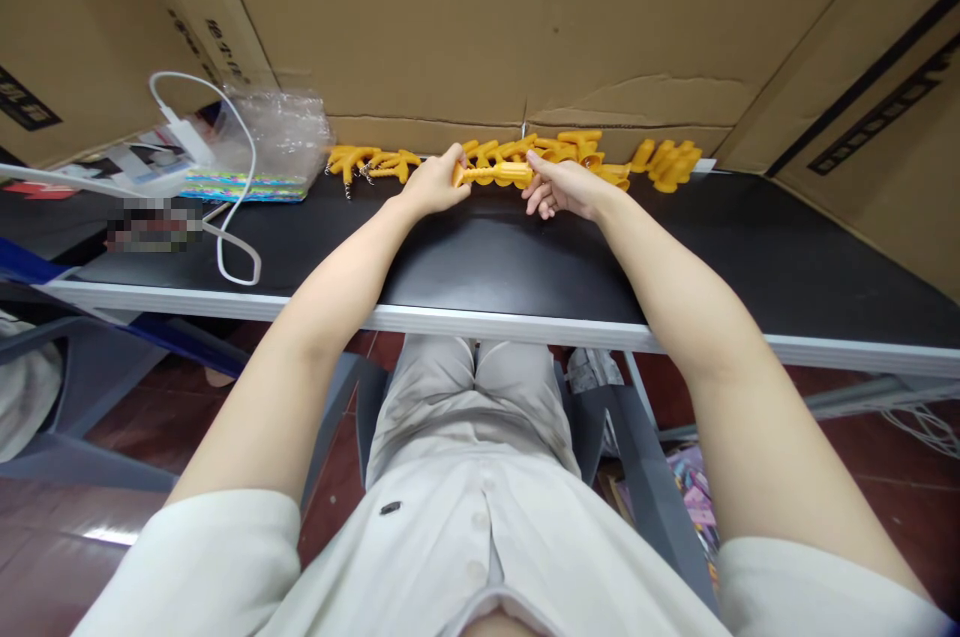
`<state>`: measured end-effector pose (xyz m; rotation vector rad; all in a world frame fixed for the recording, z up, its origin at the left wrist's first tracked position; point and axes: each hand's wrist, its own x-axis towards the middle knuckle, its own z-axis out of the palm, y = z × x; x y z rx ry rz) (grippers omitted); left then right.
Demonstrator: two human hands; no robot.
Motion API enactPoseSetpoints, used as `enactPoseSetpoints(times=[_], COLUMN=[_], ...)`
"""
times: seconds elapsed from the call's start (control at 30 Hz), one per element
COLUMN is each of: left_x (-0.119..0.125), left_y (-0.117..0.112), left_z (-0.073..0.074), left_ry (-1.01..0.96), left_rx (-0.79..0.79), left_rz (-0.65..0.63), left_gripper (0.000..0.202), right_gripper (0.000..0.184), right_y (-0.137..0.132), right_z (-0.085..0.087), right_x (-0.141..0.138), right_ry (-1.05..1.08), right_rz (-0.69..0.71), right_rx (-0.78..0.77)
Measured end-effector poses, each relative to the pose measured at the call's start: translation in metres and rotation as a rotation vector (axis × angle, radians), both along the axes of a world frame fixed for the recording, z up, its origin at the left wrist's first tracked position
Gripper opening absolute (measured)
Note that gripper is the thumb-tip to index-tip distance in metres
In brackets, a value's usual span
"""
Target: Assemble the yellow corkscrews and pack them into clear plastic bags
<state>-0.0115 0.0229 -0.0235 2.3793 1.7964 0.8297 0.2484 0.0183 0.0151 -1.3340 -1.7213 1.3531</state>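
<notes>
The yellow piece (pixel 502 174) was held between both hands above the far part of the black table (pixel 517 262); whether it touched the top could not be told. Its long axis ran left to right, nearly level and roughly parallel to the table's pale front edge (pixel 510 323). The narrow, twisted stem pointed left, and the wider, ribbed body pointed right.

The left hand (pixel 433 185) had its thumb and fingers clamped on the stem's left end. The right hand (pixel 566 187) pinched the body's right end, thumb on top, the other fingers loosely curled below.

Just behind lay a row of yellow parts (pixel 581 139) along the cardboard (pixel 450 27). Left of the left hand were yellow handles (pixel 351 159) with metal spirals, then a clear bag (pixel 281 132) and a white cable (pixel 253 152).
</notes>
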Motion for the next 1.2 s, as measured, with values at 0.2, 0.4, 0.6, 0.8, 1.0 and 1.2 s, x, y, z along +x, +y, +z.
enactPoseSetpoints(times=[0.2, 0.4, 0.6, 0.8, 1.0, 1.2], left_x=[-0.001, 0.004, 0.004, 0.002, 0.001, 0.000], left_y=[0.002, -0.005, -0.006, -0.004, -0.002, 0.000], left_z=[-0.002, 0.003, 0.004, 0.002, 0.000, 0.000], left_ry=[0.007, 0.038, 0.045, 0.030, 0.003, -0.024], left_rx=[-0.001, -0.050, -0.018, -0.012, 0.003, 0.015], left_rz=[-0.023, 0.024, 0.009, -0.012, -0.031, -0.029], left_gripper=[0.048, 0.048, 0.050, 0.049, 0.046, 0.047], right_gripper=[0.051, 0.019, 0.048, 0.078, 0.086, 0.046], right_y=[-0.001, -0.003, 0.006, 0.014, 0.007, -0.003], right_z=[0.001, 0.002, -0.003, -0.010, -0.006, 0.006], right_x=[0.001, 0.006, 0.005, 0.000, -0.002, 0.004], right_ry=[0.054, 0.113, 0.075, -0.035, -0.085, -0.027], right_rz=[0.001, 0.011, 0.037, -0.033, -0.054, -0.016], right_rx=[-0.014, -0.003, 0.012, 0.012, -0.009, -0.018])
